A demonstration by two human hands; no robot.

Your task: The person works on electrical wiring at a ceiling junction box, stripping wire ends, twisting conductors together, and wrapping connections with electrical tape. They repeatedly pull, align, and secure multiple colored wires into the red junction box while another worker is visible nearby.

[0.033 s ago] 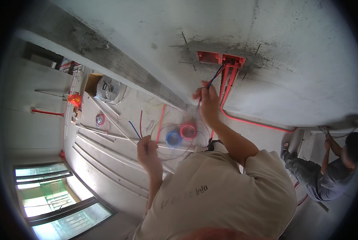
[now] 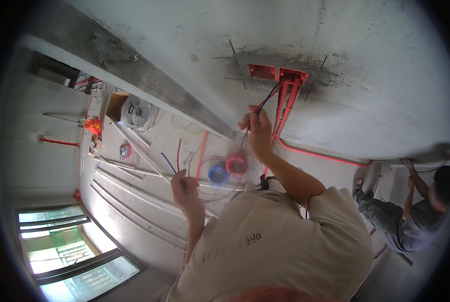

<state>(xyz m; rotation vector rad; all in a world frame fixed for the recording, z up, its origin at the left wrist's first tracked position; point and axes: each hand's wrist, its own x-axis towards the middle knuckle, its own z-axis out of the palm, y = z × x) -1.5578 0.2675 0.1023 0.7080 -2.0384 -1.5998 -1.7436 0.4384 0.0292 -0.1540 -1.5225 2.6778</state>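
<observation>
Closed fingers of my right hand [image 2: 258, 128] pinch a red and a blue electrical wire [image 2: 270, 97]. Those wires run up into a red wall box [image 2: 296, 76], the right one of a pair set in the wall. My left hand [image 2: 186, 190], lower and to the left, is closed round wires whose blue end [image 2: 168, 161] and red end [image 2: 178, 153] stick out above the fingers. Below and between my hands, a blue wire coil [image 2: 218, 174] and a red wire coil [image 2: 236, 165] lie on the floor, with loose strands around them.
Red conduits [image 2: 287, 111] drop from the box and bend along the wall base. Long white pipes [image 2: 134, 189] lie on the floor at left, near a large wrapped roll [image 2: 135, 111] and a window [image 2: 74, 246]. Another person [image 2: 411, 211] works at far right.
My right hand has shifted slightly left and down along with the red and blue wires. The left hand has moved a little left, still closed on its wires.
</observation>
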